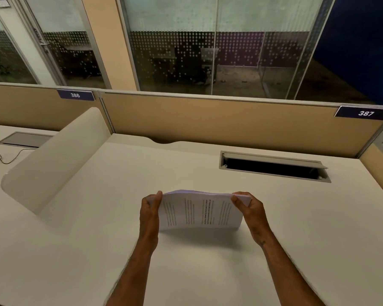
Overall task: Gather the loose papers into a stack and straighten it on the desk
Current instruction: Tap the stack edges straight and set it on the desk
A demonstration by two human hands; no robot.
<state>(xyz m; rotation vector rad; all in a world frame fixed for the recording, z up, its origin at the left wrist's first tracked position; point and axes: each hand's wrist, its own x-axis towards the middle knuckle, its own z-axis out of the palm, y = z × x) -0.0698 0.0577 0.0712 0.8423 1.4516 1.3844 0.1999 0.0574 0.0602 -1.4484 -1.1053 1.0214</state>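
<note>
While both hands close on its short ends, the stack of papers (200,212) stands on its long edge on the white desk (97,217), printed face toward the camera. Left hand (150,214) grips at 9 o'clock, right hand (250,212) at 3 o'clock. Open cable hatch (274,166) sits at 1 o'clock from the stack, well apart.

A dark blue plate (75,95) on the partition reads "386". Another plate (365,113) farther right reads "387". Print on the papers (200,212) is illegible.
</note>
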